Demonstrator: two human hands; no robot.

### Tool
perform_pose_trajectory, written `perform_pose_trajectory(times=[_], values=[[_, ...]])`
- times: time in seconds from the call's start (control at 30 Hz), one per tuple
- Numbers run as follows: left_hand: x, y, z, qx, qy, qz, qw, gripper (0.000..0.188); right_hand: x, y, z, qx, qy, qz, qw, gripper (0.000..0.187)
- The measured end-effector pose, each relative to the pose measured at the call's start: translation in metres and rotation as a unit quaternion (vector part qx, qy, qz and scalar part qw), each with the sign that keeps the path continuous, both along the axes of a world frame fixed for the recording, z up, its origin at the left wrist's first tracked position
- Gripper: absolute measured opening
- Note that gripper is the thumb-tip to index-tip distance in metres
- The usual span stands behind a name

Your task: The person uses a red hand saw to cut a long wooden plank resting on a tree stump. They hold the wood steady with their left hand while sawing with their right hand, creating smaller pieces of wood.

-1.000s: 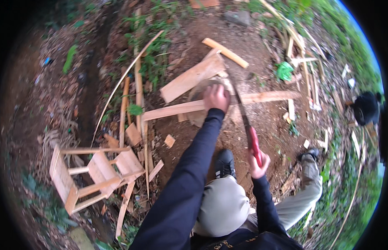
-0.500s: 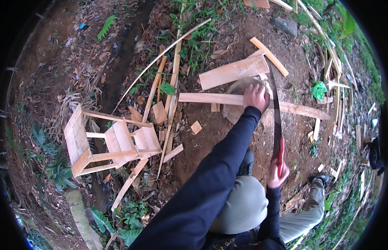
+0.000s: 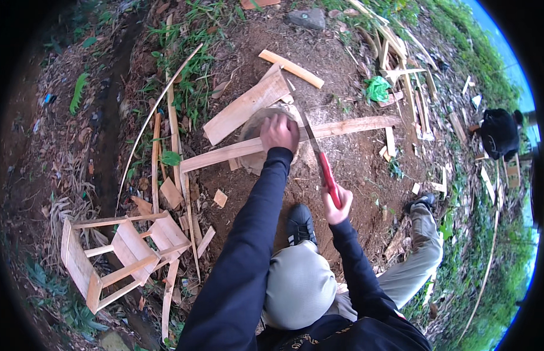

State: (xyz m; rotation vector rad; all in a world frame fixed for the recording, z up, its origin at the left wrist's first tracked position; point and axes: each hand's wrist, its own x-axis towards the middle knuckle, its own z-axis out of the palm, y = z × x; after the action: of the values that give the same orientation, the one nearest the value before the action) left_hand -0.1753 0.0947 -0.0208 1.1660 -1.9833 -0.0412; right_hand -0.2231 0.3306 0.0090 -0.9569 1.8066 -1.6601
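The left hand [image 3: 279, 132] presses down, fingers curled over the narrow plank [image 3: 354, 126] lying across the stump [image 3: 251, 130], while the right hand [image 3: 337, 203] wraps the red-handled handsaw [image 3: 325, 165]. From here, I'd lean firmly on that plank, keep knuckles clear of the blade just beside them, and stroke long and straight.

Long dark navy sleeves [image 3: 240, 240] reach the wrists of bare hands [image 3: 279, 133]. The dark top [image 3: 371, 336] bears gold lettering [image 3: 307, 340] in front. Trousers [image 3: 299, 286] are pale greyish; shoes [image 3: 300, 219] are dark, the left one with white side stripes.
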Motion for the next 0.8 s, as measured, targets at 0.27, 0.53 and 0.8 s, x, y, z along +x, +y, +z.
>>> perform_pose_trajectory(times=[0.27,0.53,0.8], values=[[0.005,0.000,0.002,0.047,-0.035,-0.006,0.998,0.015,0.022,0.045,0.002,0.010,-0.029,-0.007,1.000,0.012],[0.007,0.000,0.005,0.032,-0.043,0.009,0.999,0.019,0.017,0.038,0.006,0.020,-0.037,0.011,0.999,0.012],[0.001,-0.003,0.004,0.009,-0.029,-0.008,1.000,0.018,0.010,-0.006,0.006,-0.021,-0.022,-0.021,0.999,0.015]])
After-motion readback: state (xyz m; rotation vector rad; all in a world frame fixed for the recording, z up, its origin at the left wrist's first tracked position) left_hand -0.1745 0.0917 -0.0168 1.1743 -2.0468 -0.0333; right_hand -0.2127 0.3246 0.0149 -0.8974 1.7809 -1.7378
